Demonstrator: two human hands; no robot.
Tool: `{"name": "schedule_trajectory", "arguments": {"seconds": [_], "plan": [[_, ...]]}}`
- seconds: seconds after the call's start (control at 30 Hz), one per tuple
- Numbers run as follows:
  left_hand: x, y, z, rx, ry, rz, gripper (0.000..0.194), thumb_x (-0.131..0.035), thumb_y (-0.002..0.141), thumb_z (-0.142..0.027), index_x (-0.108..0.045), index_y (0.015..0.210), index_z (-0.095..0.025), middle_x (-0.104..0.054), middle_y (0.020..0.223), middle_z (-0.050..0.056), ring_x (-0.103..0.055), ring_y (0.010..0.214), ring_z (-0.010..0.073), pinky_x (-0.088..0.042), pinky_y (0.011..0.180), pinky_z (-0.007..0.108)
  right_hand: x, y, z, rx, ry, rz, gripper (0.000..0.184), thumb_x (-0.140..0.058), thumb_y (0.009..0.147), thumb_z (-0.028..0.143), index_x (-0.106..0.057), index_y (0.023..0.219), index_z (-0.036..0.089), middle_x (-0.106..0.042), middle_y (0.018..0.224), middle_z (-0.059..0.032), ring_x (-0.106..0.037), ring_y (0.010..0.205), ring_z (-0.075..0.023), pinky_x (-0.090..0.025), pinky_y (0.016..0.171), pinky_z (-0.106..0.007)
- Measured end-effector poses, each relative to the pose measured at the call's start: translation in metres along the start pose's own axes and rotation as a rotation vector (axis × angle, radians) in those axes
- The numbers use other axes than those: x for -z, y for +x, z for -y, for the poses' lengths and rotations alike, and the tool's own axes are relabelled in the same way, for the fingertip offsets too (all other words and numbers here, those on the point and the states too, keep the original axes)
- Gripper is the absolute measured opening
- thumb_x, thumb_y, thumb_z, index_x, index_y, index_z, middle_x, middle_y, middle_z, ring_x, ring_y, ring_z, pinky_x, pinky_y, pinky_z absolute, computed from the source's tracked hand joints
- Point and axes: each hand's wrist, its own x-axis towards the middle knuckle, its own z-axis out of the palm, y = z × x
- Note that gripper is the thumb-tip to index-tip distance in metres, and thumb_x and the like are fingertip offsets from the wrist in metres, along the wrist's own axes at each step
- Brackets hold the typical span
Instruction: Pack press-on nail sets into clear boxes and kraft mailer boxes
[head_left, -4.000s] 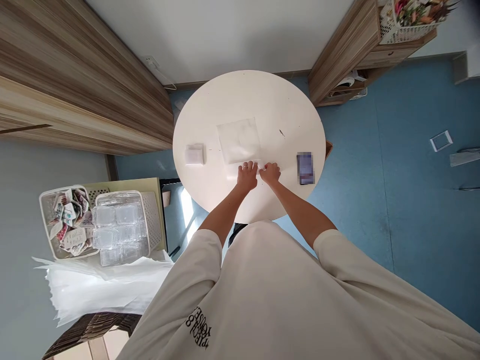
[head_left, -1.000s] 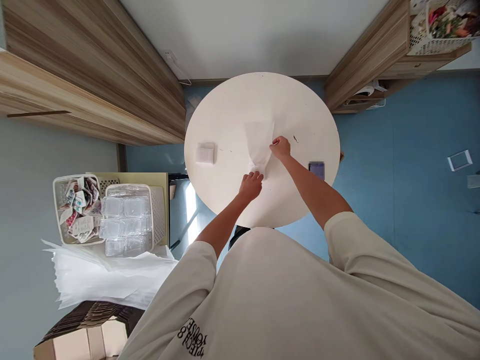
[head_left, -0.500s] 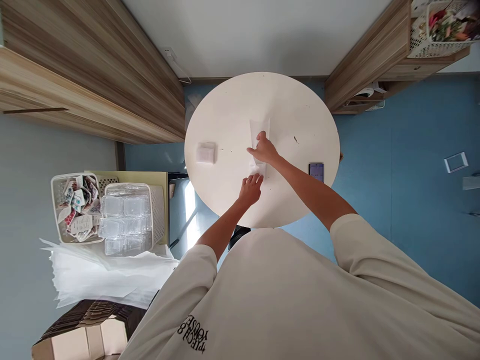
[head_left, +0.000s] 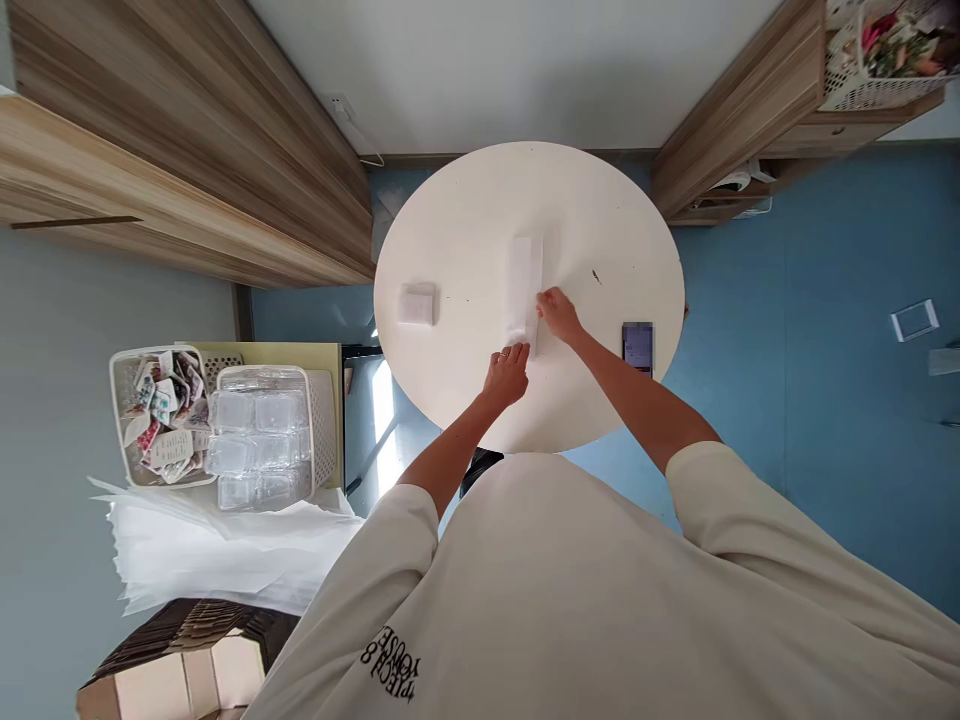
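A narrow white, thin, soft-looking sheet point(head_left: 523, 275), with a folded strip along it, lies lengthwise on the round white table point(head_left: 465, 200). My left hand point(head_left: 508, 375) rests on its near end, fingers laid over the material, a ring on one of them. At the sheet's right edge my right hand point(head_left: 559, 313) pinches the material between thumb and fingers. Whether something is wrapped inside the sheet I cannot tell. To the left on the table sits a small white wrapped packet point(head_left: 416, 304).
A phone point(head_left: 637, 346) lies near the table's right edge. At left stand a basket of small carded packets point(head_left: 166, 415) and a basket of clear plastic boxes point(head_left: 259, 435). White sheets point(head_left: 225, 550) and cardboard boxes point(head_left: 180, 670) lie below. Wooden cabinets point(head_left: 225, 130) flank the table.
My right hand has moved from above the sheet's middle to its right edge and closed on it. The sheet's right side now lies folded lengthwise. My left hand stays at the near end.
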Motion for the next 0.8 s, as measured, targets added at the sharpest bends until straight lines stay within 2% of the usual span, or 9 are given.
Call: {"name": "schedule_trajectory", "arguments": {"seconds": [0.07, 0.13, 0.23, 0.33, 0.37, 0.47, 0.53, 0.67, 0.8], "plan": [[0.000, -0.001, 0.000, -0.010, 0.004, 0.007, 0.072, -0.047, 0.095, -0.016, -0.035, 0.166, -0.018, -0.050, 0.162, 0.017, -0.048, 0.146, 0.0352, -0.039, 0.116, 0.051, -0.011, -0.011, -0.009, 0.041, 0.017, 0.097, 0.022, -0.059, 0.098, 0.045, -0.062, 0.109, 0.026, -0.070, 0.114, -0.0036, -0.064, 0.104, -0.0194, -0.051, 0.097, -0.036], [0.000, -0.002, 0.000, -0.027, 0.018, 0.003, 0.073, -0.049, 0.093, -0.015, -0.037, 0.165, -0.019, -0.050, 0.162, 0.017, -0.044, 0.151, 0.0357, -0.035, 0.120, 0.054, -0.020, -0.019, -0.015, 0.076, 0.043, 0.126, 0.025, -0.057, 0.098, 0.040, -0.062, 0.118, 0.026, -0.070, 0.123, -0.0045, -0.064, 0.110, -0.0195, -0.051, 0.101, -0.036], [0.001, -0.004, 0.001, -0.054, 0.030, -0.003, 0.076, -0.053, 0.090, -0.013, -0.038, 0.164, -0.018, -0.048, 0.164, 0.017, -0.029, 0.162, 0.0364, -0.026, 0.127, 0.059, -0.024, -0.034, -0.020, 0.164, 0.003, 0.038, 0.038, -0.048, 0.100, 0.033, -0.056, 0.136, 0.025, -0.066, 0.135, -0.0093, -0.063, 0.118, -0.0224, -0.051, 0.104, -0.040], [0.003, -0.004, 0.003, -0.078, 0.024, 0.014, 0.079, -0.055, 0.087, -0.013, -0.038, 0.164, -0.018, -0.045, 0.167, 0.017, -0.022, 0.165, 0.0352, -0.024, 0.129, 0.059, -0.021, -0.057, -0.025, 0.338, -0.230, -0.103, 0.048, -0.045, 0.098, 0.024, -0.054, 0.145, 0.022, -0.057, 0.149, -0.0156, -0.057, 0.129, -0.0299, -0.048, 0.110, -0.048], [0.003, -0.004, 0.005, -0.087, 0.022, 0.017, 0.079, -0.055, 0.087, -0.013, -0.038, 0.164, -0.018, -0.044, 0.168, 0.017, -0.023, 0.165, 0.0346, -0.025, 0.128, 0.058, -0.019, -0.064, -0.027, 0.408, -0.321, -0.074, 0.050, -0.045, 0.097, 0.021, -0.055, 0.146, 0.021, -0.056, 0.151, -0.0165, -0.054, 0.134, -0.0325, -0.045, 0.113, -0.051], [0.006, -0.005, 0.009, -0.107, 0.015, 0.014, 0.076, -0.054, 0.088, -0.013, -0.040, 0.162, -0.019, -0.042, 0.170, 0.017, -0.024, 0.165, 0.0325, -0.025, 0.129, 0.057, -0.014, -0.076, -0.035, 0.574, -0.569, 0.164, 0.057, -0.048, 0.094, 0.014, -0.058, 0.149, 0.024, -0.050, 0.162, -0.0128, -0.047, 0.143, -0.0372, -0.040, 0.118, -0.057], [0.008, -0.007, 0.013, -0.113, -0.002, 0.016, 0.074, -0.053, 0.088, -0.012, -0.041, 0.161, -0.021, -0.042, 0.170, 0.015, -0.024, 0.166, 0.0306, -0.023, 0.131, 0.058, -0.013, -0.078, -0.041, 0.582, -0.669, 0.239, 0.061, -0.053, 0.092, 0.015, -0.057, 0.152, 0.026, -0.045, 0.167, -0.0117, -0.044, 0.145, -0.0401, -0.037, 0.119, -0.060], [0.014, -0.012, 0.020, -0.138, -0.044, 0.023, 0.072, -0.050, 0.088, -0.009, -0.043, 0.158, -0.023, -0.046, 0.168, 0.011, -0.025, 0.166, 0.0253, -0.021, 0.134, 0.055, -0.017, -0.078, -0.052, 0.524, -0.724, 0.197, 0.065, -0.055, 0.092, 0.017, -0.053, 0.157, 0.022, -0.040, 0.169, -0.0161, -0.043, 0.145, -0.0422, -0.037, 0.119, -0.061], [0.016, -0.014, 0.025, -0.173, -0.055, 0.015, 0.070, -0.048, 0.088, -0.006, -0.045, 0.156, -0.024, -0.047, 0.167, 0.009, -0.027, 0.165, 0.0243, -0.021, 0.134, 0.054, -0.025, -0.080, -0.058, 0.550, -0.716, 0.186, 0.069, -0.054, 0.091, 0.014, -0.048, 0.160, 0.017, -0.037, 0.169, -0.0190, -0.039, 0.149, -0.0404, -0.038, 0.121, -0.059]]}}
